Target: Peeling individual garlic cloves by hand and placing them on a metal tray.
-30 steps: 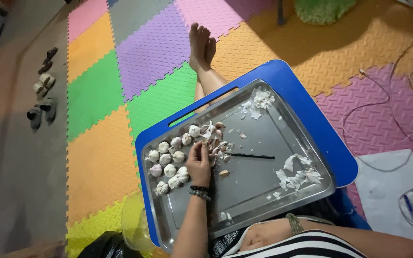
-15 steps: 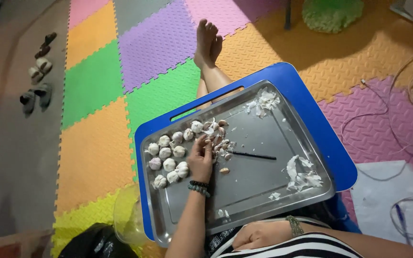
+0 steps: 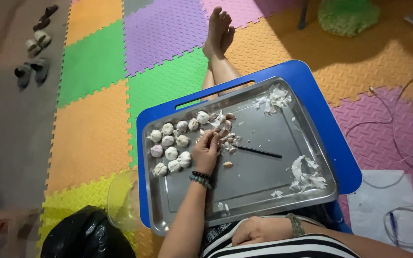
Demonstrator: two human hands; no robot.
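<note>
The left hand [image 3: 207,150] is stretched out over the middle of the tray [image 3: 264,191], palm down, wrist bent a little; its fingers are curled narrowly among loose cloves [image 3: 226,128], and whether one is pinched cannot be told. A beaded bracelet [image 3: 201,177] is worn at that wrist. The right hand [image 3: 256,231] is rested against the striped shirt at the tray's near edge, loosely closed, nothing seen in it.

The tray is of dull steel, rectangular with a raised rim, and is carried on a blue lap desk [image 3: 331,138]; whole bulbs [image 3: 170,148], white and papery, are gathered by the tray's left edge, just beside the hand; a thin dark knife [image 3: 259,152] is laid near the middle; flaky skins [image 3: 304,174] are heaped by the right edge and the far corner.

Foam mats [image 3: 92,138] in bright colours are spread around; a black bag [image 3: 87,234] and a clear jar [image 3: 120,200] are set off the near-left corner.
</note>
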